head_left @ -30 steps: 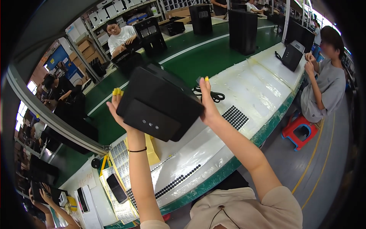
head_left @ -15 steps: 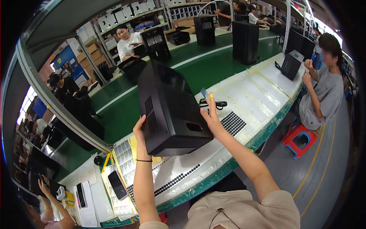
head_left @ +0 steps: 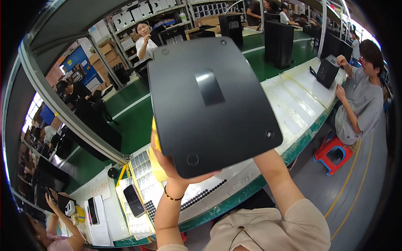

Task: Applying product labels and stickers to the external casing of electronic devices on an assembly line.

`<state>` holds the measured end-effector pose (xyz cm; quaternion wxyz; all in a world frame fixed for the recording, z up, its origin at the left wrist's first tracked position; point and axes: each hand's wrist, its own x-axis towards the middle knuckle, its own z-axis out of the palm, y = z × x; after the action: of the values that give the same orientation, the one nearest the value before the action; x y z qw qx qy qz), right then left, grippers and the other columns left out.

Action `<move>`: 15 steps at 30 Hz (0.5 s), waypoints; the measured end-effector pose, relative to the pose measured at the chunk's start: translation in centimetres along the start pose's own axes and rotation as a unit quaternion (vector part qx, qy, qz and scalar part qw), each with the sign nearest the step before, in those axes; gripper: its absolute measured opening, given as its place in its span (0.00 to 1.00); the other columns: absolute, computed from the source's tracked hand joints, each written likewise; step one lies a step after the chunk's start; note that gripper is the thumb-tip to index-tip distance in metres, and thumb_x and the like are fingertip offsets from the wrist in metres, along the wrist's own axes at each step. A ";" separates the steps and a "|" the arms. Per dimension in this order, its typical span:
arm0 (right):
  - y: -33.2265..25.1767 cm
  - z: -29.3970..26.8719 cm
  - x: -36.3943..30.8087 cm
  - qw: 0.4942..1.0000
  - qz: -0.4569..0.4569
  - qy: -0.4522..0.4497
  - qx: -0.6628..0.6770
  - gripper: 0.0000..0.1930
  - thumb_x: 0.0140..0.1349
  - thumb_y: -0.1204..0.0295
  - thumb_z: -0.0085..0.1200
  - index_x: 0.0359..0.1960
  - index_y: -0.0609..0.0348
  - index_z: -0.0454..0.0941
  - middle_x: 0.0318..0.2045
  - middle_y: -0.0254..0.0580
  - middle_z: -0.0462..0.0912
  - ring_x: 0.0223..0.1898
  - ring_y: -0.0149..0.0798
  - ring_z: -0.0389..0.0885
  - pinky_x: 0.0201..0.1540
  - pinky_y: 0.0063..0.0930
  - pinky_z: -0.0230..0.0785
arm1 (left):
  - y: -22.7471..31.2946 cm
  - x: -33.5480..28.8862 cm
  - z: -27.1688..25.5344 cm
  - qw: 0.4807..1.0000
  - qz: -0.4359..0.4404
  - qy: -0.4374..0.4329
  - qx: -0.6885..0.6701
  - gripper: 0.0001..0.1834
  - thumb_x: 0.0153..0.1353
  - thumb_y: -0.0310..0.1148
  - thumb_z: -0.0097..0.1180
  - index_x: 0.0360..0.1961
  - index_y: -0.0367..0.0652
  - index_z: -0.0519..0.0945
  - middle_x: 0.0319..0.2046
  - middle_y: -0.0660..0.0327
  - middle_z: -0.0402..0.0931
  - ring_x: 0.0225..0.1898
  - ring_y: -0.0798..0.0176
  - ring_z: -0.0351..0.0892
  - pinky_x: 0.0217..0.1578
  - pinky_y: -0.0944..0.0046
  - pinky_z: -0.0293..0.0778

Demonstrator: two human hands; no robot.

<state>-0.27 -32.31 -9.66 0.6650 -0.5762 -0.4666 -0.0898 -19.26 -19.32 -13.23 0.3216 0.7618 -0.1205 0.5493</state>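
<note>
A black box-shaped device casing (head_left: 234, 121) is held up close in front of me, its broad flat face turned toward me. That face carries a shiny rectangular patch (head_left: 209, 88) in the middle and round marks or recesses near the corners. My left hand (head_left: 166, 164) grips the casing at its lower left edge and underside, with a bit of yellow showing at the fingers. My right forearm (head_left: 274, 167) runs up behind the casing's lower right side. The casing hides my right hand and its fingers, and whatever they may hold.
Rows of small black round pads (head_left: 205, 194) lie on the white bench, beside label sheets (head_left: 142, 169) and a phone (head_left: 134, 201). A metal post (head_left: 71, 100) rises at left beside the green conveyor (head_left: 138, 115). At right a person (head_left: 362, 92) handles another black device (head_left: 327, 72).
The casing has been tipped and turned, so its flat face now points at me rather than its vented sides. My right hand has passed out of sight behind it.
</note>
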 end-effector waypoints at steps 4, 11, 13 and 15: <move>-2.2 1.4 2.5 0.989 0.137 0.024 0.058 0.33 0.73 0.59 0.38 0.72 0.57 0.39 0.69 0.46 0.53 0.66 0.39 0.57 0.67 0.29 0.50 | -4.8 -4.4 -0.2 0.983 -0.115 -0.139 -0.036 0.58 0.49 0.58 0.65 0.70 0.43 0.44 0.64 0.44 0.56 0.63 0.47 0.63 0.62 0.48 0.61; -5.4 -1.1 2.7 0.970 0.197 -0.123 0.070 0.36 0.73 0.53 0.35 0.72 0.56 0.33 0.71 0.46 0.49 0.70 0.44 0.53 0.68 0.32 0.47 | 7.8 4.5 0.4 0.988 0.010 0.116 -0.099 0.46 0.61 0.59 0.44 0.68 0.39 0.45 0.68 0.45 0.49 0.68 0.48 0.55 0.64 0.49 0.59; -4.4 -3.4 3.1 0.974 0.177 -0.140 0.032 0.35 0.72 0.54 0.36 0.72 0.55 0.36 0.70 0.48 0.53 0.69 0.45 0.56 0.67 0.32 0.49 | 9.0 5.3 0.2 0.998 -0.039 0.055 -0.021 0.43 0.60 0.55 0.42 0.67 0.38 0.47 0.68 0.43 0.48 0.68 0.46 0.54 0.64 0.50 0.60; -4.1 -5.0 3.7 0.974 0.155 -0.164 -0.001 0.34 0.72 0.55 0.38 0.72 0.54 0.39 0.69 0.50 0.57 0.68 0.47 0.58 0.66 0.32 0.52 | 9.0 5.0 0.6 0.994 -0.037 0.087 -0.059 0.42 0.57 0.51 0.45 0.66 0.36 0.48 0.69 0.43 0.47 0.68 0.45 0.53 0.64 0.50 0.60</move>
<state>1.69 -36.26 -3.68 0.5845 -0.6490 -0.4743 0.1103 -21.78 -25.73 -5.58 0.3955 0.6946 -0.0964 0.5932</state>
